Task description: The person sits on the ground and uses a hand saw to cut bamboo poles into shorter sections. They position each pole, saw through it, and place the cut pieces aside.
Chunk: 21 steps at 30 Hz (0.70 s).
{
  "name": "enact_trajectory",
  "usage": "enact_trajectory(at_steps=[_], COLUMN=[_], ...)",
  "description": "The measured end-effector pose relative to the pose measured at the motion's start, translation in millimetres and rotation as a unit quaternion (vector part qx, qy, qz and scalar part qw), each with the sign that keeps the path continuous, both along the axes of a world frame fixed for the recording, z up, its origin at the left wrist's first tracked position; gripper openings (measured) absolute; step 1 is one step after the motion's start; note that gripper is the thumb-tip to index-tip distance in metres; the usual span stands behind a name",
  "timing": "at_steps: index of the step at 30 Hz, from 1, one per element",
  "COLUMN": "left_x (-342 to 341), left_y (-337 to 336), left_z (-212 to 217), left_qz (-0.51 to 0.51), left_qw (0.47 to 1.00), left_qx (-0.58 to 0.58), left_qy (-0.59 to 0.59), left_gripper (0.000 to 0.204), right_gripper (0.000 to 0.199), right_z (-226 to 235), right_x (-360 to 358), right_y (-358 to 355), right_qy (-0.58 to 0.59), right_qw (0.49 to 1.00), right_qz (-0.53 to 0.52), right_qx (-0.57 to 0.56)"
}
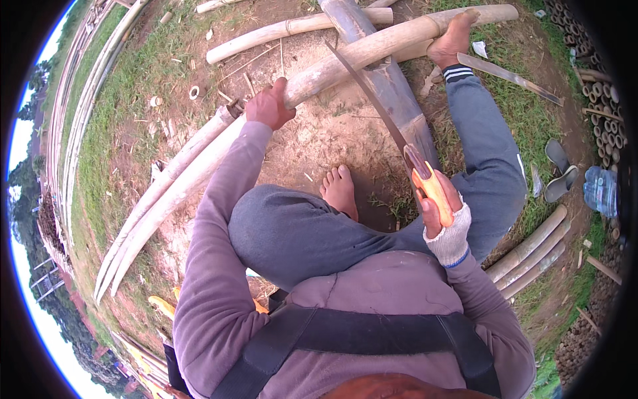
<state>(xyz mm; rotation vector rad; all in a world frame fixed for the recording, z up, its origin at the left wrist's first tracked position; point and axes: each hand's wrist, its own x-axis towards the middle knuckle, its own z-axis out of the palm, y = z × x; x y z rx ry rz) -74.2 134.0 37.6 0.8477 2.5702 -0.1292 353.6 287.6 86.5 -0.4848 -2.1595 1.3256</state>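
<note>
Left hand [268, 106]: we note it bare, on a forearm stretched forward and slightly left, the back of the hand uppermost. Its grip is closed over the pale bamboo pole [375, 53], thumb toward the near side; the undersides of the fingers we cannot see.

Right hand [444, 207]: we list it in a white knitted glove [450, 241], fingers bare, elbow bent and drawn in beside the body. Its grip is wrapped firmly around the orange handle of a saw [380, 114], leaving no gap that we can see. The long, narrow blade points forward and left and crosses the pole in our view, its tip showing past the far edge; whether the teeth touch, we cannot tell.

Pole: we find it slanting from the left hand up to the right, lying across a thick dark log [413, 126], with the right foot [454, 41] set against it. The left foot [341, 189] stands bare on the ground.

Containers: we count one, a clear bluish plastic jug [600, 193], lying at the far right; its contents we cannot make out.

Nearby: we enter a pair of grey sandals [561, 185] just beside the jug, short cut poles [530, 251] in a row at lower right, and a stack of hollow pieces [606, 133] at the right edge.
</note>
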Motion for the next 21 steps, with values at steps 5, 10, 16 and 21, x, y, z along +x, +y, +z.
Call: enact_trajectory(at_steps=[5,10,16,21], left_x=[-3,-5,0,4], left_y=[2,3,-2,4], left_z=[-14,-2,-1,-7], left_qz=[-0.029,-0.027,-0.001,-0.036], left_qw=[0.998,0.998,1.0,0.995], left_qx=[0.05,0.044,0.028,0.066], left_qy=[0.037,0.043,0.012,0.061], left_gripper=[0.074,0.074,0.067,0.072], right_gripper=[0.037,0.037,0.05,0.049], right_z=[-17,1,11,-22], right_x=[-157,-168,5,-149], right_y=[35,35,2,38], right_qy=[-0.007,0.024,-0.044,-0.051], right_qw=[0.995,0.994,0.998,0.993], right_qz=[-0.037,-0.025,0.016,-0.033], right_qx=[0.098,0.105,-0.032,0.104])
